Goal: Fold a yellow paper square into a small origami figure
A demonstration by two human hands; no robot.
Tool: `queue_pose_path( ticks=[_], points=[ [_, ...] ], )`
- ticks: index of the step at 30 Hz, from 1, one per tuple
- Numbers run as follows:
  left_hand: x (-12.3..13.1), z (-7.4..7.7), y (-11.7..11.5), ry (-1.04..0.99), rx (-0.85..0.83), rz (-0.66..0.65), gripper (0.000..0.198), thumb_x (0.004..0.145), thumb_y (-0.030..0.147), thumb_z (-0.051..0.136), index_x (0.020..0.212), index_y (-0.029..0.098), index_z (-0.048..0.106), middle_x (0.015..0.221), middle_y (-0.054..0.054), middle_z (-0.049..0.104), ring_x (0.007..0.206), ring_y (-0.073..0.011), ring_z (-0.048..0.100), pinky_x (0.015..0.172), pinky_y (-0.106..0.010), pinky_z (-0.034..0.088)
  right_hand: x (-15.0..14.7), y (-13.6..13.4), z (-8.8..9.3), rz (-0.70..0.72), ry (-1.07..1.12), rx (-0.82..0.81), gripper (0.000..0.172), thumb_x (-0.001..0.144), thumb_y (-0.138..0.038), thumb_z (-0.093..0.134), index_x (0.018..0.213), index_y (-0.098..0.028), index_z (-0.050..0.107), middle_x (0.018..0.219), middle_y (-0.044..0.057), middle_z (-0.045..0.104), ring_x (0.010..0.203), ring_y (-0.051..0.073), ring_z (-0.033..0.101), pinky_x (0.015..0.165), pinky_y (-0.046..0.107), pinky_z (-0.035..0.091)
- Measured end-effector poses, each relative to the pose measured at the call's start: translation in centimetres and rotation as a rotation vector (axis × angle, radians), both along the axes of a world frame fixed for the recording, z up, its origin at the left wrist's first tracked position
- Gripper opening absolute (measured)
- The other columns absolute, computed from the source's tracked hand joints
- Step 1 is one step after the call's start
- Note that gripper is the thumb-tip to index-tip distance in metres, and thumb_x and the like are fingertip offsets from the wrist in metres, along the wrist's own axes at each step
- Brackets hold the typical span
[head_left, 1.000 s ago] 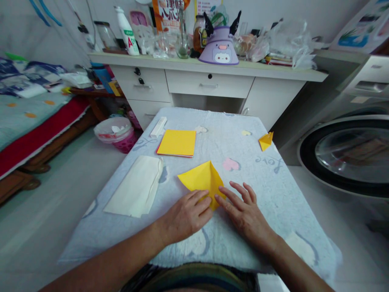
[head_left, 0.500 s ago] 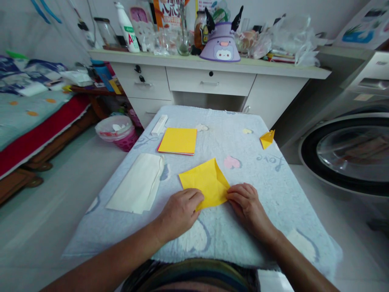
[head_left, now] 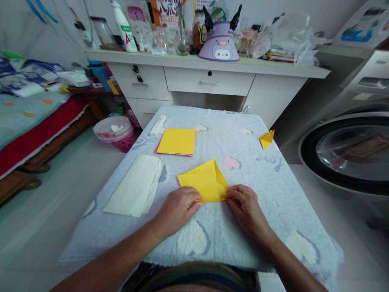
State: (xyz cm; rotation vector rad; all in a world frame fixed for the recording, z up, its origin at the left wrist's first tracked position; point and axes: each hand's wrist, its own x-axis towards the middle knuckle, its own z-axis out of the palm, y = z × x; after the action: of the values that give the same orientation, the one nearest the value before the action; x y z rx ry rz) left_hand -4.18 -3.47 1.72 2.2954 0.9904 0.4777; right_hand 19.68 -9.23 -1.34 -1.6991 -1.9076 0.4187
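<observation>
A partly folded yellow paper sheet (head_left: pixel 204 181) lies on the light blue cloth-covered table (head_left: pixel 267 182). My left hand (head_left: pixel 178 209) pinches its near left edge with curled fingers. My right hand (head_left: pixel 246 207) pinches the near right corner, fingers curled as well. The sheet's near part is turned up into a straight edge between both hands. Farther back lies a stack of yellow square papers (head_left: pixel 177 142), and a small folded yellow paper figure (head_left: pixel 266 139) sits near the table's right edge.
A folded white cloth (head_left: pixel 135 185) lies left of my hands, a small white box (head_left: pixel 158 125) behind the stack. Beyond the table stands a white desk (head_left: pixel 209 79) crowded with bottles and bags. A washing machine (head_left: pixel 346 146) is at right, a pink bin (head_left: pixel 114 132) and bed at left.
My flat fingers curled into pinches on the sheet's near edge. The near point of the paper was folded up, so its front edge is now straight.
</observation>
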Motion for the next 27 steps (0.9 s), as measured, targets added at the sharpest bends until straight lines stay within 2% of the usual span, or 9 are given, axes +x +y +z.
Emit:
queue_pose_path(
  ticks=[4, 9, 17, 27],
  points=[
    [0.0, 0.0, -0.1, 0.036, -0.018, 0.11, 0.012, 0.088, 0.022, 0.058, 0.079, 0.019, 0.065, 0.08, -0.002, 0.068, 0.081, -0.0177, 0.063, 0.071, -0.027, 0.045, -0.2, 0.1, 0.0, -0.037, 0.004, 0.009, 0.012, 0.088, -0.019, 0.056, 0.084, -0.022, 0.067, 0.097, 0.006, 0.066, 0.094, 0.023, 0.058, 0.087, 0.041, 0.042],
    [0.2, -0.3, 0.3, 0.071, -0.018, 0.225, 0.019, 0.087, 0.023, 0.058, 0.068, 0.019, 0.054, 0.072, 0.0, 0.06, 0.07, -0.016, 0.057, 0.061, -0.026, 0.038, -0.7, 0.3, 0.2, -0.081, -0.009, -0.012, 0.012, 0.085, -0.017, 0.057, 0.08, -0.021, 0.067, 0.096, 0.007, 0.064, 0.093, 0.024, 0.057, 0.085, 0.042, 0.042],
    [0.4, -1.3, 1.0, 0.119, 0.113, 0.309, 0.018, 0.085, 0.025, 0.062, 0.07, 0.019, 0.054, 0.086, -0.003, 0.056, 0.088, -0.0208, 0.056, 0.079, -0.034, 0.045, -1.2, 0.5, 0.4, -0.14, -0.016, -0.022, 0.008, 0.083, -0.016, 0.06, 0.078, -0.02, 0.065, 0.102, 0.009, 0.061, 0.098, 0.027, 0.054, 0.087, 0.046, 0.041],
    [0.7, -1.8, 0.9, 0.213, 0.188, 0.366, 0.017, 0.085, 0.022, 0.061, 0.069, 0.019, 0.059, 0.084, -0.004, 0.057, 0.088, -0.0222, 0.054, 0.083, -0.038, 0.044, -1.1, 0.8, 0.6, -0.168, -0.073, -0.071, 0.008, 0.083, -0.019, 0.062, 0.076, -0.02, 0.065, 0.102, 0.009, 0.061, 0.098, 0.026, 0.053, 0.089, 0.044, 0.041]
  ],
)
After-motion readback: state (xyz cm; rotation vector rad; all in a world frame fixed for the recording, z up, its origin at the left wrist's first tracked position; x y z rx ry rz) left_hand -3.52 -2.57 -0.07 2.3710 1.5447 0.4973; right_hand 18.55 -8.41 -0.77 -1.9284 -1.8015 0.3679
